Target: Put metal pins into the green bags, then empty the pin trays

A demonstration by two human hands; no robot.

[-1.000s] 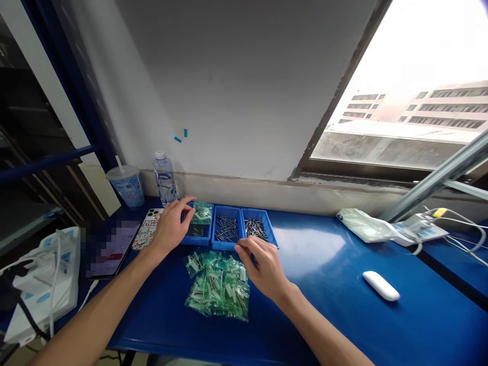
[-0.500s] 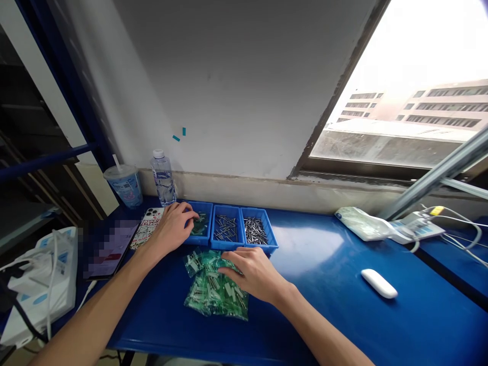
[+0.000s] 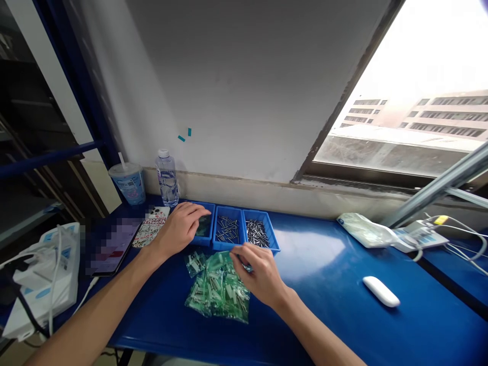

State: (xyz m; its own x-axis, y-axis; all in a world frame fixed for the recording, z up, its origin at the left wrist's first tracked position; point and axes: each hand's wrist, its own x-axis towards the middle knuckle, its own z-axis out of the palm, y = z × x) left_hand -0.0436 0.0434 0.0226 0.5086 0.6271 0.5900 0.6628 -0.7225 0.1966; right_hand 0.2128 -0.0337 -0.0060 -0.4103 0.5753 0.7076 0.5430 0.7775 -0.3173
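- The green bags [image 3: 217,292] lie overlapping on the tabletop [image 3: 343,295], in front of the bins, probably for short reach.
- The right hand [image 3: 263,272] is at the pile's upper right; its grip is nearly closed, thumb near fingertips, but I cannot tell whether it pinches plastic.
- The left hand [image 3: 177,231] is over the left bin [image 3: 202,241], its grip loosely parted with nothing visible in it; greenish contents show beneath.
- The middle bin [image 3: 226,245] and right bin [image 3: 273,236] sit side by side, their walls seemingly keeping the loose metal pieces [image 3: 257,234] apart.
- Rear limit: the wall [image 3: 236,101] rises close behind the bins.
- Left limit: the patterned phone [image 3: 150,231] and bottle [image 3: 166,180] crowd the left hand, so sideways room looks tight.
- Right side: bare blue surface stretches from the right bin towards the white oval object [image 3: 381,291], giving the right hand more room.
- The near edge runs below the pile.
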